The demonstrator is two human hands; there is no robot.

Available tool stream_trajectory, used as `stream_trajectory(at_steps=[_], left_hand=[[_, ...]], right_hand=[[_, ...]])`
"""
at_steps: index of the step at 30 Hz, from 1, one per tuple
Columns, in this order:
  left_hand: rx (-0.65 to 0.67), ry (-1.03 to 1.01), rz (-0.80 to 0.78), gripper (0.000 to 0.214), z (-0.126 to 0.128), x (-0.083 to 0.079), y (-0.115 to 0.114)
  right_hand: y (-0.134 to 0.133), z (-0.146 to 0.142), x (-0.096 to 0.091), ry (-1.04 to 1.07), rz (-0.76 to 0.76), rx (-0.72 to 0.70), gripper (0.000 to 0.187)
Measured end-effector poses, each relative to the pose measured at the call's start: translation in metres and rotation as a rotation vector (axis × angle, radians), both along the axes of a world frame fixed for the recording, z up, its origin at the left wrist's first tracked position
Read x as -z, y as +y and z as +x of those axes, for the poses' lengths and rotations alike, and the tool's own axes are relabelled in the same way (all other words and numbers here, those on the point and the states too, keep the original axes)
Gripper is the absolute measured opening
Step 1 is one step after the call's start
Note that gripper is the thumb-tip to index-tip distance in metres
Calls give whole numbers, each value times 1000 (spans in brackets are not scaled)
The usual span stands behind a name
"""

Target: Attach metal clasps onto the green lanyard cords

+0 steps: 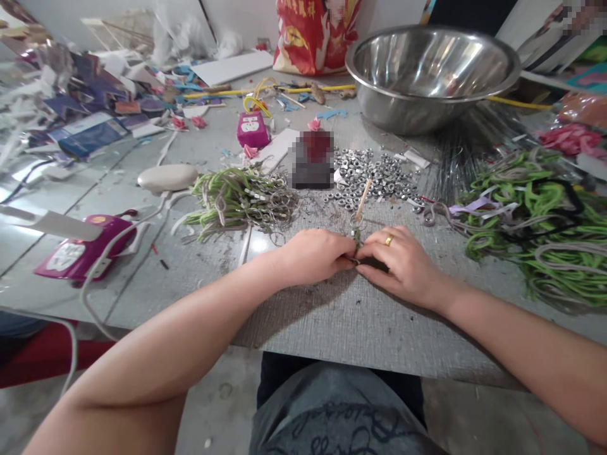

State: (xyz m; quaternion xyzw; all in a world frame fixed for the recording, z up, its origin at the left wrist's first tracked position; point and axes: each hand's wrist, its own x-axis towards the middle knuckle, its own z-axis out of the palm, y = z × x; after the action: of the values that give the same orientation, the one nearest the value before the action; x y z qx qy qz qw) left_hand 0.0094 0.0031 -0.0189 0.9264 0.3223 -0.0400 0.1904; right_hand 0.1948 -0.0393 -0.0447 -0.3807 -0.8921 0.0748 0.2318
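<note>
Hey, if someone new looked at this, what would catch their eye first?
Probably the big shiny bowl at the table's far side, right of the red bag. Next, the bright green cords heaped at the right. Front and centre, the left hand and right hand meet at a small metal piece.

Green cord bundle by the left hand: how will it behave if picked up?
The green-and-grey cord bundle is probably floppy: its strands lie in loose curves. It may hang heavier at the end nearer the left hand, where metal fittings cluster. Those fittings could snag on one another, since they lie jumbled together.
</note>
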Motion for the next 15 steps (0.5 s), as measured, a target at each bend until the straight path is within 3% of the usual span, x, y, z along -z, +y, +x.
stream_trajectory(at_steps=[7, 15], left_hand=[[3, -17, 25, 16, 1, 1, -2], [2, -12, -55, 14, -10, -12, 6]], right_hand=[[0, -1, 0, -21, 5, -1, 21], [1, 1, 1, -20, 2, 15, 19]])
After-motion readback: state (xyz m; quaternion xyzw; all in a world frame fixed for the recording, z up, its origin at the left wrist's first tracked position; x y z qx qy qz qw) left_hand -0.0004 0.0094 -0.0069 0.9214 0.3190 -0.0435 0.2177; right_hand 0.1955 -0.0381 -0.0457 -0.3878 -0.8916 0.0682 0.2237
